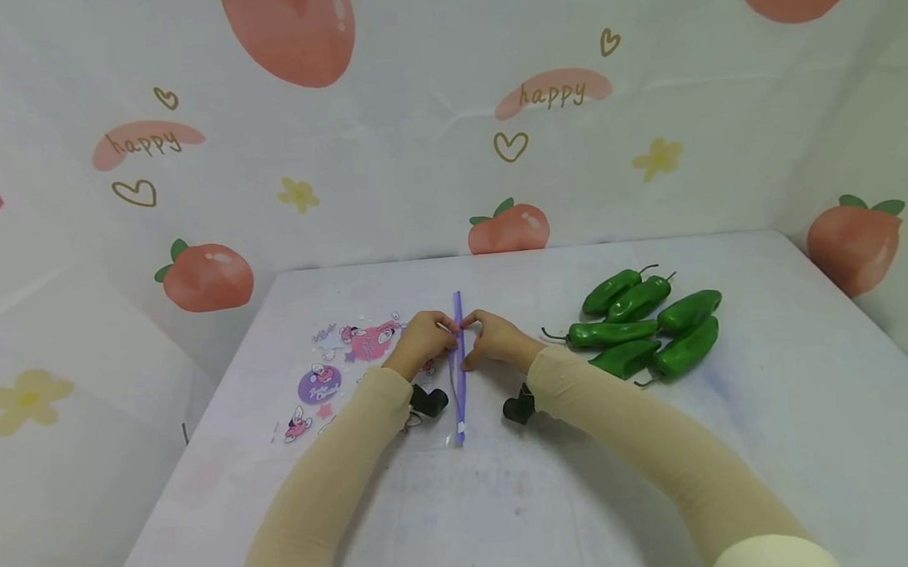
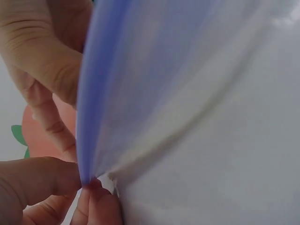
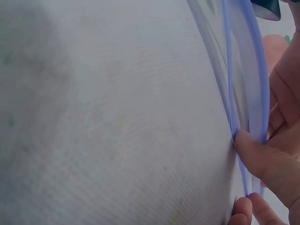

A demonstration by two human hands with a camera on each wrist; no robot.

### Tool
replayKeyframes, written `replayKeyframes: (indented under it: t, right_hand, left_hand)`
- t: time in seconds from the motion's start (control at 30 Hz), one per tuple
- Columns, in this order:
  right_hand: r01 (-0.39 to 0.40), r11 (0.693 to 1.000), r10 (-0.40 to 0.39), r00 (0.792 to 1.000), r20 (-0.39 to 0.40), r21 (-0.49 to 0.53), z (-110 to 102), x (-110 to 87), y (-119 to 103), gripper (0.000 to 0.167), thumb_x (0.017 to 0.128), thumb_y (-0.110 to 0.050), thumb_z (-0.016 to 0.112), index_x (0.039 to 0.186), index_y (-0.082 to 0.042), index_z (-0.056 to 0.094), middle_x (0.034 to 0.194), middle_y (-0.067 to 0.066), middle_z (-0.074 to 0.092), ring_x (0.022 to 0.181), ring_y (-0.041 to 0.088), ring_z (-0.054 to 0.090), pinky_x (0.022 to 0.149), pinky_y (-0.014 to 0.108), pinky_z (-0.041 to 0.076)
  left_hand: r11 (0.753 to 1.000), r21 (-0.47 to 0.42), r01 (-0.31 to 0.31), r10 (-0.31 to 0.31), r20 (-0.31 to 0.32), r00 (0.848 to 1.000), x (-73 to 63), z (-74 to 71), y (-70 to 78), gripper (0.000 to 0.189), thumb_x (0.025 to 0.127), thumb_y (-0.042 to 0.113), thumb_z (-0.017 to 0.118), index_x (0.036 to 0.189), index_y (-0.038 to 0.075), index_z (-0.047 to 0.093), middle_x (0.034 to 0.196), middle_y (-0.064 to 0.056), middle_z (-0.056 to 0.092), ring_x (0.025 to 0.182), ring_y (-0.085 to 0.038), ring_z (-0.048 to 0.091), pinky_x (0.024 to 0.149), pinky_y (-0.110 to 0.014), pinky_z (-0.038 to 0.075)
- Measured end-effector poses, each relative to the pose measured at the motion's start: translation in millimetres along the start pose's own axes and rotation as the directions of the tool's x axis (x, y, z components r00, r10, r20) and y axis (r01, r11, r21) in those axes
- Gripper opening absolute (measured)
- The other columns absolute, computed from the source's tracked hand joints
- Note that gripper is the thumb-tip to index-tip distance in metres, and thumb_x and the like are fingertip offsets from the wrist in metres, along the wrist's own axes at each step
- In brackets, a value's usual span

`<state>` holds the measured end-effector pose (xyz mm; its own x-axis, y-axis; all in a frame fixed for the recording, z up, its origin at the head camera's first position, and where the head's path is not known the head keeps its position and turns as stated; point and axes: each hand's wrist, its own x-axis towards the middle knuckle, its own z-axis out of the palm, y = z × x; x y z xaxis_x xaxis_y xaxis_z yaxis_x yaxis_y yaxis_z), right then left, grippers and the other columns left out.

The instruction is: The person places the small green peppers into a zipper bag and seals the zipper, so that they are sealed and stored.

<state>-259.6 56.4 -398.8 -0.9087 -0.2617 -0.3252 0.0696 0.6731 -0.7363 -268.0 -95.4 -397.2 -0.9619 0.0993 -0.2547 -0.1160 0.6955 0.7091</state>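
Observation:
A clear zip-lock bag (image 1: 320, 385) with pink and purple cartoon prints lies flat on the left half of the table. Its purple zip edge (image 1: 461, 400) runs front to back between the two hands. The left hand (image 1: 423, 343) pinches this edge from the bag side. From the other side, the right hand (image 1: 497, 340) holds it between thumb and fingers. In the right wrist view, the purple lips (image 3: 258, 70) stand apart, with a thumb (image 3: 262, 157) against the nearer one. Fingertips meet at the purple strip (image 2: 96, 93) in the left wrist view.
Several green peppers (image 1: 613, 335) lie in a group on the right of the white table (image 1: 462, 517), beyond the right forearm. Black wrist cameras (image 1: 431, 401) hang under both wrists. A printed cloth (image 1: 419, 134) rises behind the table's back edge.

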Motion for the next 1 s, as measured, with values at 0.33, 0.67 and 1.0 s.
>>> replayKeyframes:
  t: [0.33,0.67,1.0]
  right_hand:
    - [0.009,1.000,-0.009,1.000,-0.001,-0.009,2.3,1.2,1.8,0.073,0.066,-0.014,0.088,0.130,-0.015,0.052,0.081,0.003,0.052,0.071,0.015,0.047,0.063,0.025,0.038]
    - [0.003,0.999,-0.003,1.000,-0.001,-0.039,0.7,-0.9,0.3,0.073,0.068,-0.015,0.088,0.131,-0.018,0.052,0.085,0.004,0.052,0.074,0.015,0.048,0.066,0.026,0.039]
    - [0.003,1.000,-0.003,1.000,0.004,-0.026,1.4,1.6,1.6,0.071,0.068,-0.015,0.087,0.130,-0.019,0.053,0.086,0.004,0.053,0.076,0.016,0.049,0.069,0.028,0.039]
  left_hand:
    - [0.997,-0.071,0.022,-0.023,-0.022,0.999,-4.3,-7.3,-3.2,0.022,0.083,0.003,0.064,0.103,0.006,0.071,0.087,-0.009,0.064,0.062,-0.012,0.054,0.056,-0.021,0.044]
    - [0.990,-0.138,-0.010,0.007,-0.023,1.000,-12.9,-30.4,7.6,0.023,0.082,0.001,0.062,0.104,0.000,0.068,0.088,-0.009,0.060,0.070,-0.014,0.059,0.069,-0.025,0.056]
    - [0.996,-0.079,-0.043,0.045,0.021,0.999,-20.0,-52.5,16.6,0.027,0.087,0.003,0.059,0.112,0.000,0.067,0.100,-0.012,0.061,0.077,-0.017,0.060,0.075,-0.027,0.055]
